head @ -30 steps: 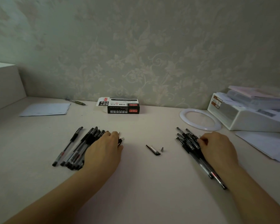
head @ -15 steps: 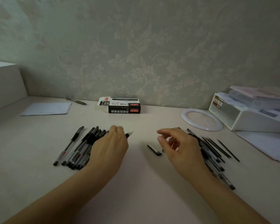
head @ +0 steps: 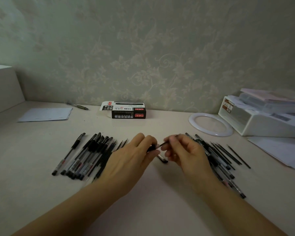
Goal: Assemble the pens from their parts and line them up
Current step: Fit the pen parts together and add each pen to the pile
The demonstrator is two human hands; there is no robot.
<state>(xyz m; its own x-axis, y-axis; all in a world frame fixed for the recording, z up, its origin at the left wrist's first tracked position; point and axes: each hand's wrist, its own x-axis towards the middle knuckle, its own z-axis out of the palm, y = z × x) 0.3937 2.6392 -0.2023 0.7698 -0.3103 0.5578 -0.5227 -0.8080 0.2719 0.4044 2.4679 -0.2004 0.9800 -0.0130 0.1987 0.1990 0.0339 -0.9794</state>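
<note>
Left hand (head: 133,155) grips a pen barrel (head: 152,148); right hand (head: 182,150) pinches a thin refill (head: 165,143) at its open end. Looks mid-assembly. Finished pens (head: 85,155) lined up left; loose parts (head: 220,155) still piled right, cap (head: 163,159) on desk between.

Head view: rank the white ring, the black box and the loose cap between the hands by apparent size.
1. White ring, largest.
2. Black box, somewhat smaller, though farther back, so unsure.
3. Cap, clearly smallest.
</note>
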